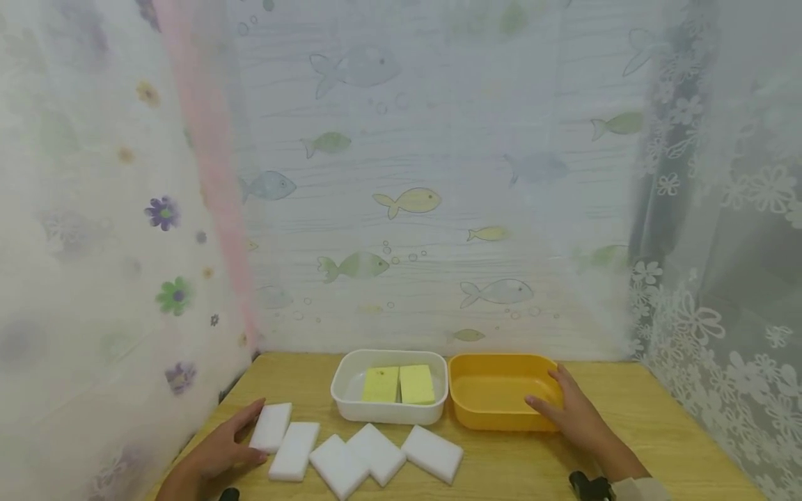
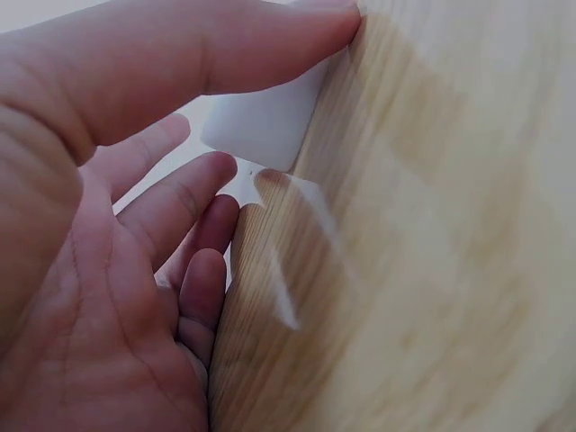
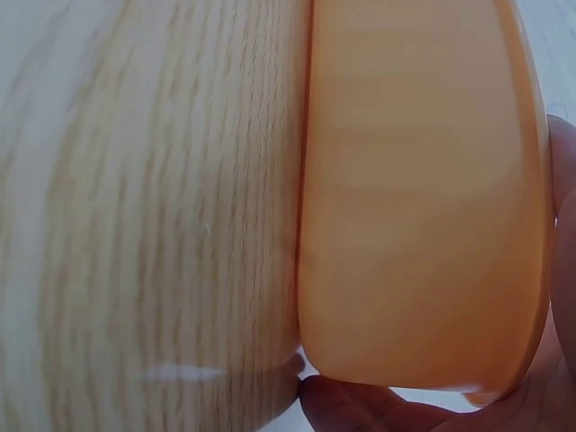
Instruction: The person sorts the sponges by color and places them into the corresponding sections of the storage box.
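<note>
Head view shows us the left hand (image 1: 216,449) with fingers and thumb loosely parted, a white block (image 1: 271,426) just to its right; we cannot tell if they touch. Farther right of that hand, we see four more white blocks (image 1: 294,452) on the wooden table (image 1: 514,466). Our right hand (image 1: 576,417) grips the near right end of an orange tray (image 1: 495,421), which extends to its left. Beyond that, we find a white tray (image 1: 395,415) holding two yellow blocks (image 1: 381,385).
</note>
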`<state>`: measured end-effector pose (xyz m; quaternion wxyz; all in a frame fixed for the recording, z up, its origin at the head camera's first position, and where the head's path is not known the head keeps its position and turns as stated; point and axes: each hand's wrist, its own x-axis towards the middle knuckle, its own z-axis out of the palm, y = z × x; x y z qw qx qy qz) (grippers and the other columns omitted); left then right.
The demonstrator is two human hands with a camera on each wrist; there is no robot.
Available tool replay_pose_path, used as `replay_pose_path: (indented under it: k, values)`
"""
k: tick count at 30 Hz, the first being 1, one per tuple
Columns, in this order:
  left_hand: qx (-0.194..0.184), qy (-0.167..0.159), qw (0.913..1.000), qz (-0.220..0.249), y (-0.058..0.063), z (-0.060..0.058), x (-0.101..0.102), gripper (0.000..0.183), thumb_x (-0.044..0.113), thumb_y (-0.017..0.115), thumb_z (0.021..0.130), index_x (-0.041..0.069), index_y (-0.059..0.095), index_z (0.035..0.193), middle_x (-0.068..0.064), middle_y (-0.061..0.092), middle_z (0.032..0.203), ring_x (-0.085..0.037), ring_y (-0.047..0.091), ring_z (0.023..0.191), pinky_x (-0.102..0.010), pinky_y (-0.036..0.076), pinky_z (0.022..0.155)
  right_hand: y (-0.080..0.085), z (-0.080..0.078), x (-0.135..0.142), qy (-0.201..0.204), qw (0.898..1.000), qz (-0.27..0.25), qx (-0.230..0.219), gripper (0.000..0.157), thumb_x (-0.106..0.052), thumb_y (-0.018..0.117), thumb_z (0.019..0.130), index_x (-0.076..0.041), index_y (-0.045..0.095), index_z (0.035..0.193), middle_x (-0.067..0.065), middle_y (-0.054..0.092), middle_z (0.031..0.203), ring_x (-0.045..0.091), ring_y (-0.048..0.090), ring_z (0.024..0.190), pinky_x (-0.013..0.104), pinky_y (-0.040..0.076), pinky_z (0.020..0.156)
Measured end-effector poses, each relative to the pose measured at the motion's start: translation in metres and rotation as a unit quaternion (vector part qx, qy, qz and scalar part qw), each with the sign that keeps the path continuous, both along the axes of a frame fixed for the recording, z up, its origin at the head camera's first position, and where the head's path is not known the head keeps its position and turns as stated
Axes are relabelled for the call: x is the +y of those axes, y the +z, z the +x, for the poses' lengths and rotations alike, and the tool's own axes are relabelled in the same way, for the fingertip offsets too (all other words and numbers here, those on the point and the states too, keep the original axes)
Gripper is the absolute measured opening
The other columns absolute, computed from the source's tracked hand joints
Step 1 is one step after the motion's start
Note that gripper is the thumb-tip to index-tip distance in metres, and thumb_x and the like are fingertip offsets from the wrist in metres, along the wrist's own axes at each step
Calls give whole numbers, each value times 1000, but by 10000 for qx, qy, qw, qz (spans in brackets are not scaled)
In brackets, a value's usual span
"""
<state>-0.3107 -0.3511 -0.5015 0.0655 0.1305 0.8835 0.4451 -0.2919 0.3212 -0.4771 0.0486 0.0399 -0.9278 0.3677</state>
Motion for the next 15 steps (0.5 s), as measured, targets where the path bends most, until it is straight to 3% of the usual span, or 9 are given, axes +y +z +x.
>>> replay_pose_path:
  k: [8, 15]
  values:
    - [110, -114, 9999, -49, 2, 2, 0, 99, 20, 86, 84, -7, 28, 159, -35, 27, 163, -56, 20, 151, -7, 35, 95, -1, -1, 0, 1, 10000, -40, 10, 101, -58, 61, 100, 6, 13, 162, 32, -6, 169, 62, 8, 150, 79, 21, 113]
    - [14, 57, 10000, -42, 1, 1, 0, 92, 21, 86, 85, -5, 35, 157, -36, 33, 160, -52, 26, 149, -10, 39, 95, 2, 1, -1, -16, 10000, -66, -36, 104, -59, 60, 100, 6, 9, 163, 33, -6, 169, 62, 8, 150, 79, 20, 113]
